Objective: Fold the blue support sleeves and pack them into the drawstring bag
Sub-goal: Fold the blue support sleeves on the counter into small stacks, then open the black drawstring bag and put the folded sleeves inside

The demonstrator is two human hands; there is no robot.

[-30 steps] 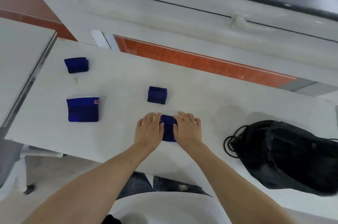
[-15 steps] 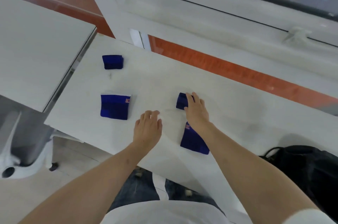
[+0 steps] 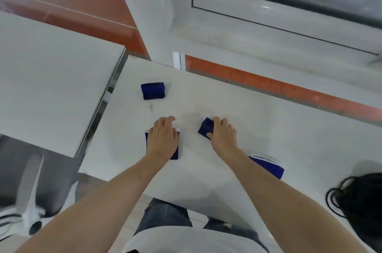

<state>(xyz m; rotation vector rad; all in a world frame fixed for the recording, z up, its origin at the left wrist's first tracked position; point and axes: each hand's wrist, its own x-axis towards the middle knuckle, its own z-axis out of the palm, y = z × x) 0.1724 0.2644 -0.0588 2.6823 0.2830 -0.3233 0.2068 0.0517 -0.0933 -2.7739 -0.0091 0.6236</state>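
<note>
Both hands split off the sleeve I was pressing. Left hand (image 3: 163, 139) now flat, open on flat sleeve (image 3: 175, 152); right hand (image 3: 222, 135), fingers curled gripping small folded sleeve (image 3: 205, 128). Drawstring bag (image 3: 359, 207) far right on counter (image 3: 268, 128), nothing packed yet, I reckon.

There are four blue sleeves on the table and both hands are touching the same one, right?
Not quite. The head view shows each hand on a different sleeve: the left hand on a flat sleeve, the right hand on a small folded sleeve.
</note>
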